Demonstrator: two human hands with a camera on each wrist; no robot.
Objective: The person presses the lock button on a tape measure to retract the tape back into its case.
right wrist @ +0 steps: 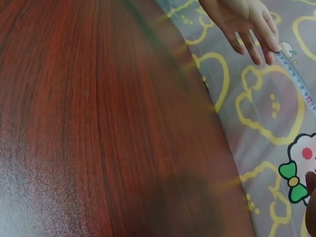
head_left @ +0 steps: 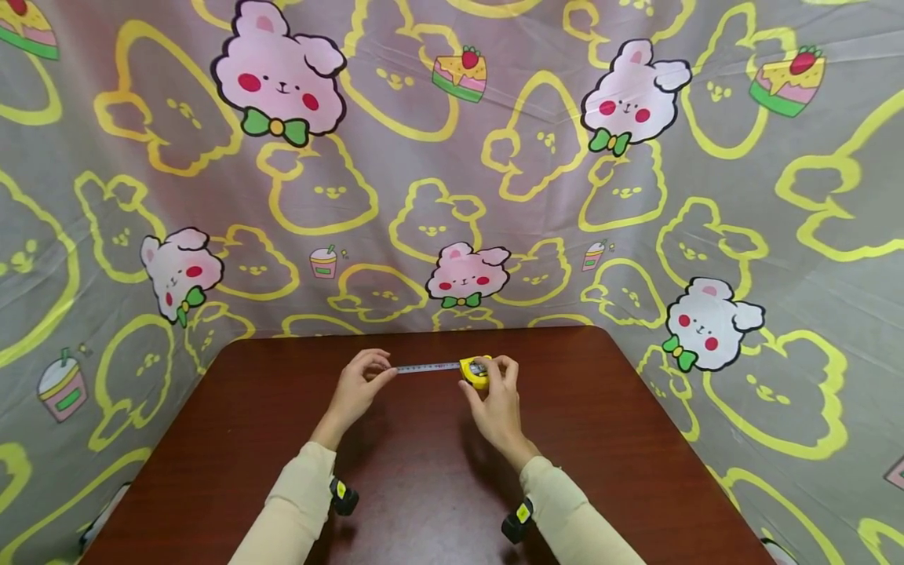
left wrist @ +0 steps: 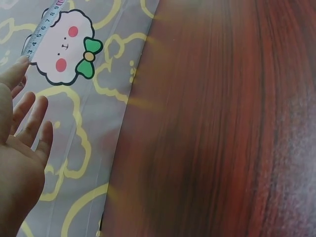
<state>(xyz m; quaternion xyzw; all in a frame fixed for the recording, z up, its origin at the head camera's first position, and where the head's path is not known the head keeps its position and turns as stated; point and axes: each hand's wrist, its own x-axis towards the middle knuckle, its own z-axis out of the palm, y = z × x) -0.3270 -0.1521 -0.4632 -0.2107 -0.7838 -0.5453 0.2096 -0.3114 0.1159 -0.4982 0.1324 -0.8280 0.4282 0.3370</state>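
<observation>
A yellow tape measure (head_left: 475,372) is held above the table by my right hand (head_left: 500,402), its fingers and thumb around the case. Out of the case runs a short stretch of silver blade (head_left: 427,367), roughly level, toward the left. My left hand (head_left: 359,388) pinches the blade's free end between thumb and forefinger. In the left wrist view the blade (left wrist: 43,30) shows its low numbers beside my thumb, while the other fingers of that hand (left wrist: 24,158) are loosely spread. The right wrist view shows the left hand (right wrist: 247,24) on the blade (right wrist: 296,79); the case is out of that frame.
Below both hands lies a dark red-brown wooden table (head_left: 424,455) with rounded far corners. A grey curtain (head_left: 452,204) printed with rabbits and yellow outlines stands behind the table and along both sides. Each sleeved wrist carries a small black camera (head_left: 344,497).
</observation>
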